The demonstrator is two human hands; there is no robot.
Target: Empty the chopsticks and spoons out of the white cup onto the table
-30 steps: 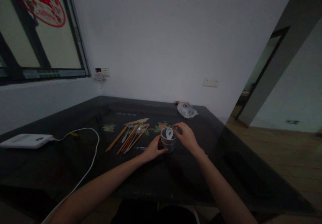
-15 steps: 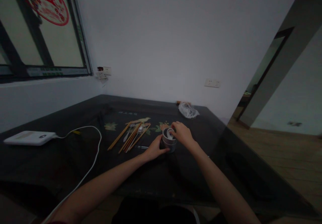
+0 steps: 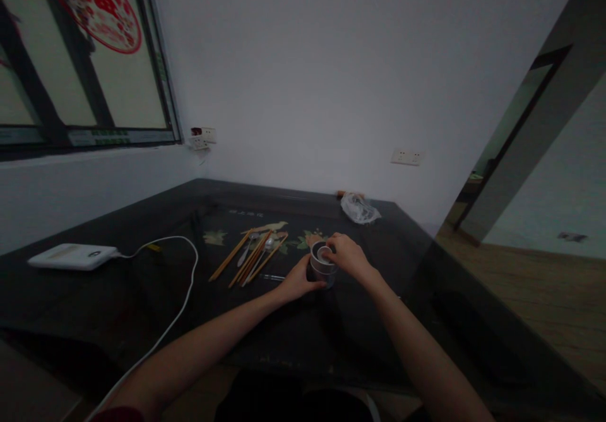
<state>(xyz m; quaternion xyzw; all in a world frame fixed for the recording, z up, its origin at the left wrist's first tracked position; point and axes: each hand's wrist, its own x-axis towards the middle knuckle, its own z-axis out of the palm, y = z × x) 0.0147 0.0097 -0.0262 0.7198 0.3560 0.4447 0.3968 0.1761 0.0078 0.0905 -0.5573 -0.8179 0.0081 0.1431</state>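
A grey cylindrical container (image 3: 325, 273) stands upright on the dark table, its open top facing up. My left hand (image 3: 298, 280) is wrapped around its left side, thumb toward the front. At the container's mouth, my right hand (image 3: 349, 254) pinches a small pale round piece (image 3: 324, 254), partly inside the rim; its kind is unclear. Left of the container lie several wooden chopsticks (image 3: 231, 255) and two metal spoons (image 3: 269, 244), loosely side by side with handles toward me. The container's inside is mostly hidden.
A white power bank-like device (image 3: 71, 256) sits at the left, its white cable (image 3: 193, 270) curving across the table toward my left arm. A crumpled clear plastic bag (image 3: 360, 210) lies near the back wall. A dark flat object (image 3: 478, 337) rests at the right.
My right hand has turned slightly and the pale round piece sits lower and flatter in the container's mouth. The view has shifted a little, so everything appears further right.
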